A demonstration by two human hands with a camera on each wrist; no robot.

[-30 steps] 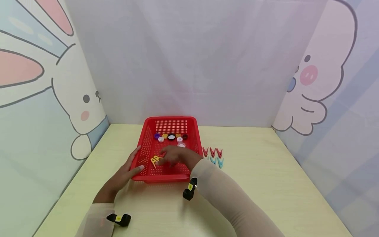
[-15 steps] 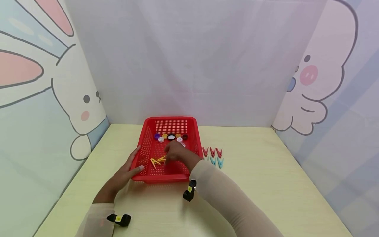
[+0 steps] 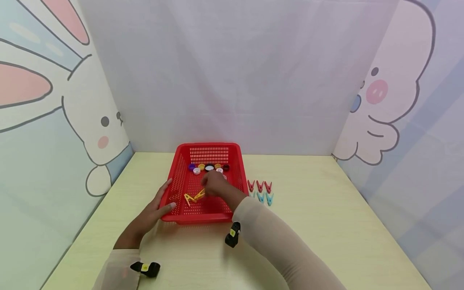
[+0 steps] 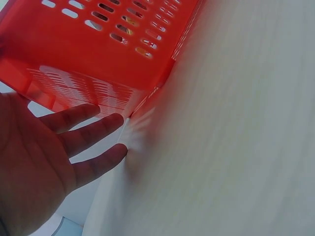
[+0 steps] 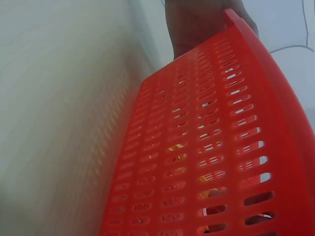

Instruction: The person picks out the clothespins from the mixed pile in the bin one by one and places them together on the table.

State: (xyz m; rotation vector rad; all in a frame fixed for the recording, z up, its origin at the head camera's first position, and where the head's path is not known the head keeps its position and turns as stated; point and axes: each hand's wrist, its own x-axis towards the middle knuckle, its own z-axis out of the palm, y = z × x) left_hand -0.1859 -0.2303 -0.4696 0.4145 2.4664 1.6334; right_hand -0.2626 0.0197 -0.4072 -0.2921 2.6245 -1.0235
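My left hand holds the left front corner of the red basket, its thumb over the rim. In the left wrist view, several fingers of the left hand extend straight outside the wall. My right hand reaches inside with bent fingers, pinching the end of a tilted yellow clothespin; the fingertips are hidden. Just left of it, another yellow clothespin lies on the basket floor. Through the slots in the right wrist view, small yellow parts show, but the right hand does not.
Several bottle caps sit along the basket's far end, among them a purple cap and a black-rimmed cap. On the table right of the basket lie red clothespins above light blue clothespins. Printed cloth walls surround the table.
My right hand has drawn back slightly to the right and away from me. The two yellow clothespins have spread apart, and the right one has turned. My left hand stays put.
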